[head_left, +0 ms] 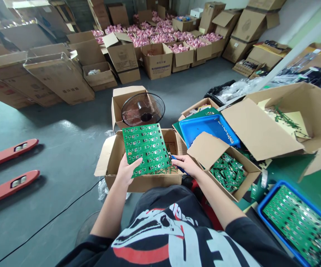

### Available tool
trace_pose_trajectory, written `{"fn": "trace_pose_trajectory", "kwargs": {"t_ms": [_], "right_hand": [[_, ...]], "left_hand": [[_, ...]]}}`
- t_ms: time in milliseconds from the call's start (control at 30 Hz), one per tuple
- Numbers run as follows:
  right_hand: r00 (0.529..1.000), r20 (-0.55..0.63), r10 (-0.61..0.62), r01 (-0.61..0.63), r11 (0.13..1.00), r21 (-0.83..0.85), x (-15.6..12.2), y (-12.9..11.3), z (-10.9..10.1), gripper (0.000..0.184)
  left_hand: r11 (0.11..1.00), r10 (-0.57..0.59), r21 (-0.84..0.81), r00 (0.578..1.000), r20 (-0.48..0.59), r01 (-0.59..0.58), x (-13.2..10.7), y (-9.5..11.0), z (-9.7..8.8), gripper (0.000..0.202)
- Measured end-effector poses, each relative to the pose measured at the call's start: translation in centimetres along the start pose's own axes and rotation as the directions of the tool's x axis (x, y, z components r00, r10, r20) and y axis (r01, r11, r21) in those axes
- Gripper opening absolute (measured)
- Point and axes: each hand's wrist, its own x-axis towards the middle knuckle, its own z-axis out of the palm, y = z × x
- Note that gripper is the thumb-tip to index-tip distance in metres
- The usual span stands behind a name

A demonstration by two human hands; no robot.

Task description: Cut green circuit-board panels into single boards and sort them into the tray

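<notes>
My left hand (127,168) grips a green circuit board panel (146,144) by its lower left corner, thumb across its face. The panel carries rows of small repeated circuits and is tilted toward me. On its right side, my right hand (187,164) is closed round blue-handled cutters (178,165). Their dark jaws meet the panel's right edge; whether they bite into it I cannot tell. Below the panel stands an open cardboard box (144,183) with thin green strips inside.
Behind the box is a black fan (144,107). To the right are a blue tray (202,128), a box of small circuit boards (228,170) and a blue bin (271,185) with more panels. Red pallet forks (10,187) lie left; a black cable (52,220) crosses the floor.
</notes>
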Motion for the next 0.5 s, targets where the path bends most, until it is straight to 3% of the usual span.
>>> {"fn": "trace_pose_trajectory", "kwargs": {"t_ms": [300,500], "right_hand": [[0.993,-0.073,-0.095,0.065,0.939,-0.338,0.5,0.4,0.7,0.040],[0.983,-0.151,-0.100,0.010,0.864,-0.503,0.3,-0.3,1.3,0.036]], "left_hand": [[0.973,0.144,0.197,0.984,-0.109,-0.121,0.5,-0.9,0.3,0.050],[0.913,0.244,0.362,0.964,-0.111,-0.189,0.3,-0.8,0.8,0.040]]}}
